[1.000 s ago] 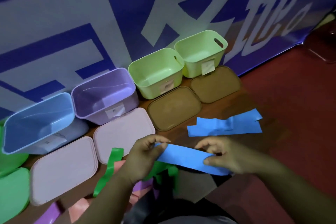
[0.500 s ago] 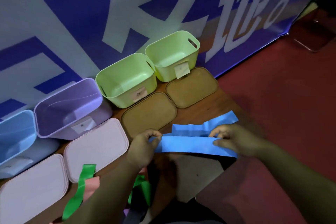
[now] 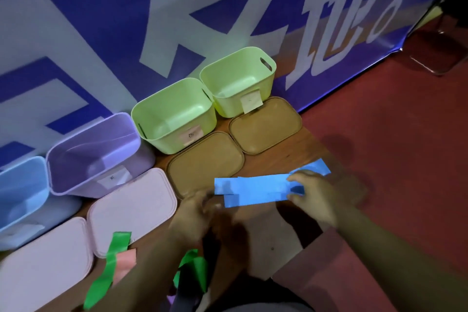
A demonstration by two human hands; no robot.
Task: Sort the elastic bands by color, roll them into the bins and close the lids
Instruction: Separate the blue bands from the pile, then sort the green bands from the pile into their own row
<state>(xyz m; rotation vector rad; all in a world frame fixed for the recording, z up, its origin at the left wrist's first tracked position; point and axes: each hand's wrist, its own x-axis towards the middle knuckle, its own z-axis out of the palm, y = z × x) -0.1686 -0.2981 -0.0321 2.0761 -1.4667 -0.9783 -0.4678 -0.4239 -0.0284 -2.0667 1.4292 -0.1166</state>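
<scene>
Pinching the blue elastic band [image 3: 253, 189] at its right end with the fingers of the right hand [image 3: 316, 197], flat on the desk [image 3: 311, 149]. Left hand [image 3: 195, 210] blurred just beside its left end; grip impossible to tell. Beyond those fingers, a brown lid [image 3: 205, 162].

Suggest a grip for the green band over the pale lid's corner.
Pinch the green band by its far end on the pale lid, probably from above-left: it lies flat and thin, the lid's edge likely lifts it there, and the pink band crowds its right side.
</scene>
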